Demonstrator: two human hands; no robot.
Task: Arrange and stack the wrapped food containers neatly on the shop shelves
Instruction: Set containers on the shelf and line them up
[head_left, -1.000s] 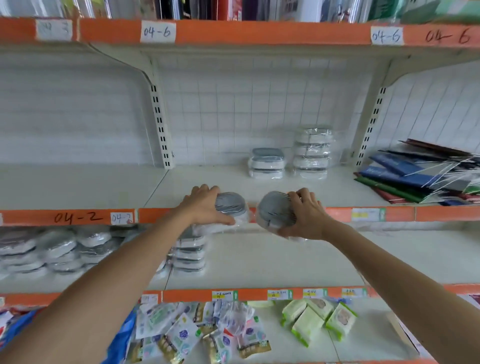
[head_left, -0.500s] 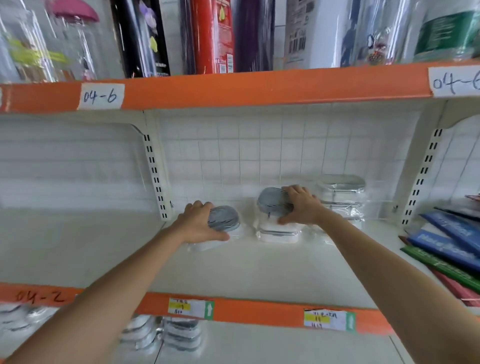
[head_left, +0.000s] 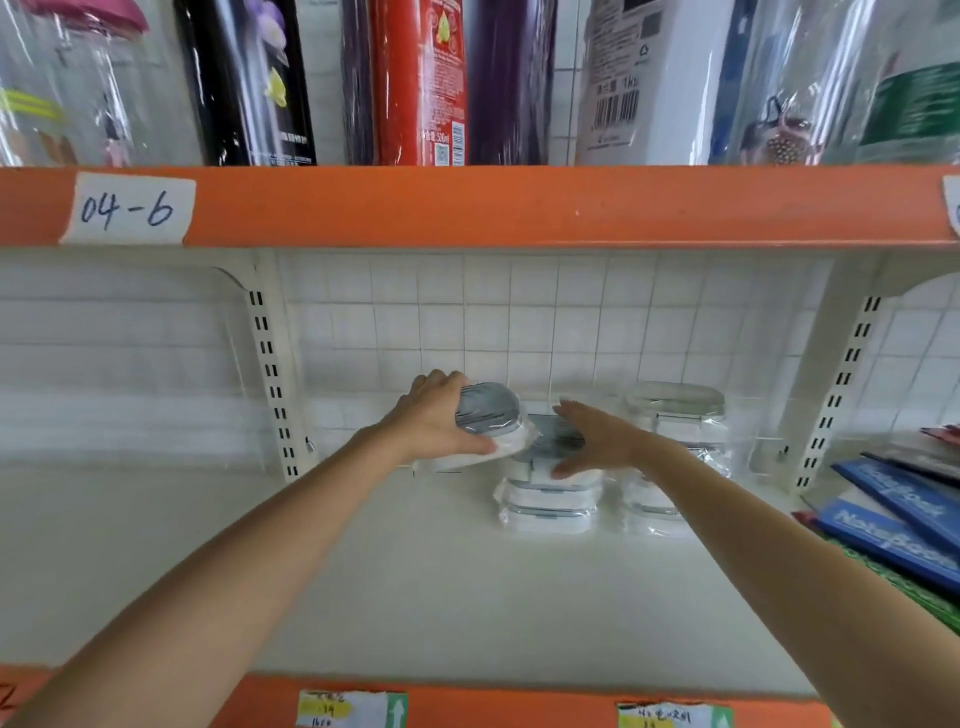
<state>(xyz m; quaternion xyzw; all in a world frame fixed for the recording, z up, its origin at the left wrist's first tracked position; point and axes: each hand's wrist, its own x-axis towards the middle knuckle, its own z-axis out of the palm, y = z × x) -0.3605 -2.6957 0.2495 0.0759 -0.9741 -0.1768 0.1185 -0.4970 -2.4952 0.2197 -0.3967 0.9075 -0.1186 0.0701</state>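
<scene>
- At the near edge, the orange front lip (head_left: 519, 706) of the shelf is seen, with two torn price tags (head_left: 350, 707) stuck to it.
- The white shelf board (head_left: 415, 571) is crossed by both bare forearms reaching toward the back.
- At the right edge of the shelf, a pile of blue notebooks (head_left: 893, 525) is laid flat.
- A wrapped container with a grey lid (head_left: 488, 415) is gripped by the left hand (head_left: 434, 421), fingers curled over its far side and thumb pressed along its near edge; it is held tilted, clear of the board, and its lower right corner overlaps the top of the neighbouring stack.
- That stack of wrapped containers (head_left: 545, 499) is set near the back of the shelf; the right hand (head_left: 597, 441) is laid flat on its top container with straight fingers, nothing being grasped.
- Just to the right, a taller stack of clear-lidded containers (head_left: 675, 410) is placed against the tiled back wall (head_left: 519, 322).
- Above, an orange shelf edge is marked by a paper label (head_left: 127, 208) reading "04-6", and wrapped bottles (head_left: 423, 78) are stood on the upper shelf.
</scene>
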